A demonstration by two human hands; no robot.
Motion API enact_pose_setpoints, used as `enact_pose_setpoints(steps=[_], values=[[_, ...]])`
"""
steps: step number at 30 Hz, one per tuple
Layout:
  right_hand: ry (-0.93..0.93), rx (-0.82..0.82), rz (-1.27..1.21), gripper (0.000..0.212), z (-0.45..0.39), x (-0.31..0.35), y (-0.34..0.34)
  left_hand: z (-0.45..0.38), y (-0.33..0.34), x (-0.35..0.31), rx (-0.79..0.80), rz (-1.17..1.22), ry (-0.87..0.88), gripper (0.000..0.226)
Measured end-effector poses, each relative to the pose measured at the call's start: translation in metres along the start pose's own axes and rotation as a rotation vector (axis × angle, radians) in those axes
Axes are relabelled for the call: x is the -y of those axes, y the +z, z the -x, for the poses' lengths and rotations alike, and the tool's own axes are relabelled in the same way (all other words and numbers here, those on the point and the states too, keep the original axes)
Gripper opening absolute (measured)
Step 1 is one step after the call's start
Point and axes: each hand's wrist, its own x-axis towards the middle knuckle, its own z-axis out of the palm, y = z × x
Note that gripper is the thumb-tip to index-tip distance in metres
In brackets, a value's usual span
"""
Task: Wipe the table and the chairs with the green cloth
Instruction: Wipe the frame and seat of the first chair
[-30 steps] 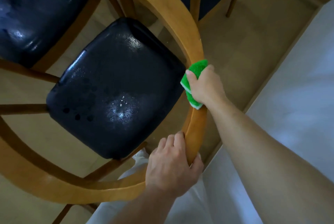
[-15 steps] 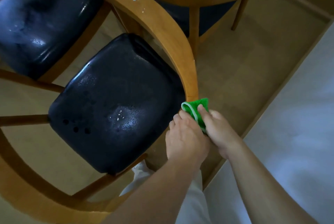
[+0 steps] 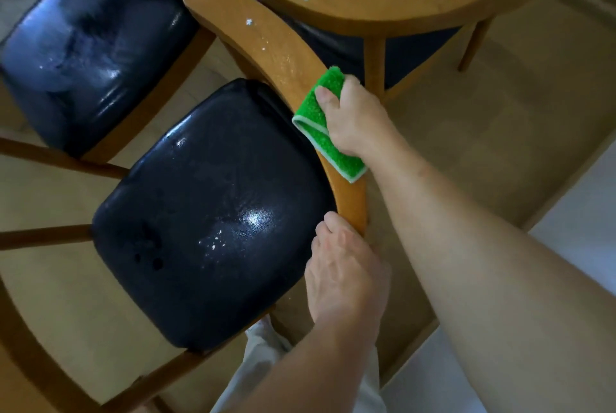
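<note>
- Head view looks down on 3 wooden chairs with dark, glossy seats, standing close together on a pale floor (image 3: pixel 500 119).
- Far-left chair (image 3: pixel 83 55): its seat shines with wet-looking streaks; a wooden rail runs under its near edge.
- Middle chair (image 3: pixel 213 212): the seat carries a bright glare spot, a few white specks and some dark round marks near its left side.
- Backrest (image 3: pixel 266 42) of the middle chair: a curved wooden band along the seat's right edge, dotted with white specks on its upper part.
- Left hand (image 3: pixel 343 272): curled around the lower end of the backrest, thumb on the seat side, fingers wrapped out of sight behind the wood.
- Cloth (image 3: pixel 320 119): green with a pale edge, folded over the backrest partway along it, above the left hand and apart from it.
- Right hand (image 3: pixel 356 119): clamped on the cloth, thumb pressing its seat-side face, fingers over the far side, squeezing it against the wood.
- Top chair (image 3: pixel 366 2): its curved frame passes just behind the backrest; white specks lie on the frame and seat.
- Light trousers (image 3: pixel 263 346) show below the left forearm.
</note>
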Motion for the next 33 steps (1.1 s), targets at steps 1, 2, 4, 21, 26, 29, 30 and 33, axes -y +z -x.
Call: enact_pose_setpoints(steps=[1, 2, 4, 21, 26, 29, 30, 33], values=[[0.001, 0.012, 0.004, 0.048, -0.01, 0.005, -0.001, -0.001, -0.001, -0.002, -0.005, 0.002, -0.01, 0.018], [0.005, 0.025, -0.001, 0.049, -0.016, 0.008, -0.002, -0.004, -0.001, -0.004, -0.012, 0.01, -0.022, 0.019], [0.01, 0.056, -0.009, 0.047, -0.01, 0.007, -0.004, -0.009, -0.002, -0.012, -0.035, 0.039, -0.058, 0.024], [-0.091, -0.022, 0.167, 0.051, -0.032, 0.021, 0.007, -0.038, -0.001, -0.029, 0.003, 0.157, -0.297, 0.036], [-0.142, 0.034, 0.194, 0.051, -0.071, 0.045, 0.008, -0.037, 0.001, -0.028, -0.015, 0.137, -0.293, 0.035], [-0.149, 0.016, 0.219, 0.051, -0.05, 0.033, 0.007, -0.037, 0.001, -0.03, -0.014, 0.143, -0.298, 0.034], [-0.144, 0.008, 0.225, 0.054, -0.037, 0.026, 0.006, -0.037, 0.001, -0.03, -0.018, 0.146, -0.303, 0.034], [-0.142, 0.019, 0.186, 0.065, 0.01, 0.002, 0.001, -0.036, -0.003, -0.031, -0.001, 0.172, -0.303, 0.033]])
